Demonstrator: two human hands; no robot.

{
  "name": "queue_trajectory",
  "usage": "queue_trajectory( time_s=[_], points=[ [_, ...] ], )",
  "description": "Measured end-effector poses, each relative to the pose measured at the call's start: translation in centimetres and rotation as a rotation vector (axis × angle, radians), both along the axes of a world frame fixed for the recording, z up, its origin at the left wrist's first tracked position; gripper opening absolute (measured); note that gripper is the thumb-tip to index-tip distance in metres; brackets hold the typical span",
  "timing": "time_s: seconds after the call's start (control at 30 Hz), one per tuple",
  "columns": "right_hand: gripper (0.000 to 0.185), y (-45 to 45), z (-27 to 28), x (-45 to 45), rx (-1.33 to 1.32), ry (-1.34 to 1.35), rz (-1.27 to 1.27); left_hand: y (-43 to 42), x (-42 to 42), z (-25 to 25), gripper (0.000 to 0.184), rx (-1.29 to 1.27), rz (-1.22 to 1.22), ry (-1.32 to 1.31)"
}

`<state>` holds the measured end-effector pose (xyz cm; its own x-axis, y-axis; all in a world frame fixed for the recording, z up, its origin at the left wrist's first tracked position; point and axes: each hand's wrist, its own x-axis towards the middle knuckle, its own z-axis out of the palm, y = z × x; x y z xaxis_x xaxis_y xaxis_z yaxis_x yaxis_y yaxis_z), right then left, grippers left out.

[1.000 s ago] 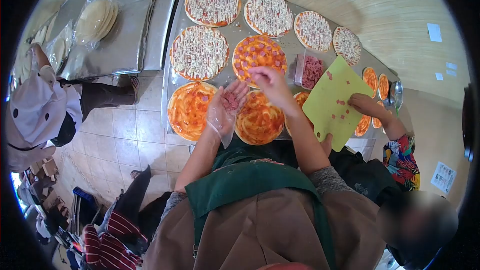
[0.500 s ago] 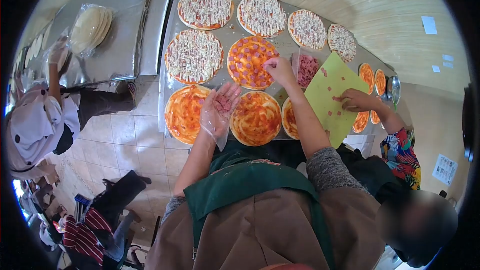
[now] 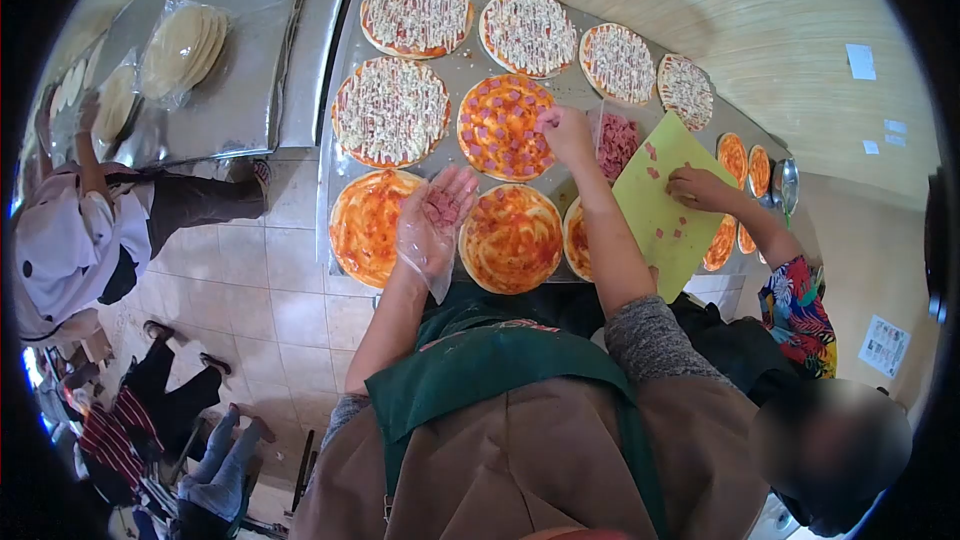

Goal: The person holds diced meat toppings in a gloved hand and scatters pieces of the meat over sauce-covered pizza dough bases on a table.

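Observation:
My left hand [image 3: 430,230], in a clear plastic glove, is cupped palm up with a small heap of diced ham [image 3: 442,208] in it. It hovers between two sauced pizza bases, the left one [image 3: 372,230] and the middle one [image 3: 512,240]. Pinched together, the fingers of my right hand [image 3: 565,132] are at the right edge of a pizza dotted with ham cubes [image 3: 503,128]; what they hold is too small to make out. Just right of that hand stands a clear tub of chopped ham [image 3: 617,145].
Several pizzas with white shredded topping [image 3: 390,112] line the metal table [image 3: 460,65]. At right, a co-worker's hand [image 3: 700,188] is over a yellow-green cutting board [image 3: 655,195] with ham bits. Bagged flat bases [image 3: 185,52] lie on the left table, beside another person.
My right hand has shifted slightly right along the ham-dotted pizza. My left hand stays nearly in place. The co-worker's hand has moved up the board, and people at lower left have moved.

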<state>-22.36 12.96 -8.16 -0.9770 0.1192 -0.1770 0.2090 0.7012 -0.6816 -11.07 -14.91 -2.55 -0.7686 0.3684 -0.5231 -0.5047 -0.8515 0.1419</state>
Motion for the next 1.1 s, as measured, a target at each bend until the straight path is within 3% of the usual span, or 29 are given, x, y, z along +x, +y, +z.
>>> queue_trajectory(
  time_s=[0.1,0.3,0.6,0.7,0.77,0.87,1.0,1.1],
  points=[
    [0.01,-0.4,-0.4,-0.6,0.019,0.015,-0.075,0.0,-0.1,0.1,0.05,-0.002,0.01,-0.013],
    [0.009,-2.7,2.8,-0.3,0.392,0.064,-0.038,0.0,0.0,-0.2,0.054,0.037,0.008,-0.003],
    [0.01,-4.2,4.6,1.5,0.39,0.123,0.068,-0.1,-0.7,0.3,0.054,0.072,0.03,0.009],
    [0.013,-7.8,8.3,3.7,-0.089,0.092,0.145,0.2,-0.7,0.3,0.056,0.121,0.061,0.044],
    [0.017,-10.1,9.9,5.3,-0.213,0.076,0.352,0.3,-0.8,0.4,0.054,0.123,0.073,0.048],
    [0.018,-12.6,11.7,7.9,-0.298,0.031,0.459,0.8,-0.8,0.2,0.053,0.147,0.116,0.058],
    [0.018,-13.6,11.1,9.2,-0.028,0.208,0.43,1.4,-0.8,0.5,0.05,0.163,0.183,0.085],
    [0.014,-13.4,12.0,9.0,-0.253,-0.076,0.288,1.7,-0.8,0.0,0.047,0.086,0.154,0.101]
  ],
)
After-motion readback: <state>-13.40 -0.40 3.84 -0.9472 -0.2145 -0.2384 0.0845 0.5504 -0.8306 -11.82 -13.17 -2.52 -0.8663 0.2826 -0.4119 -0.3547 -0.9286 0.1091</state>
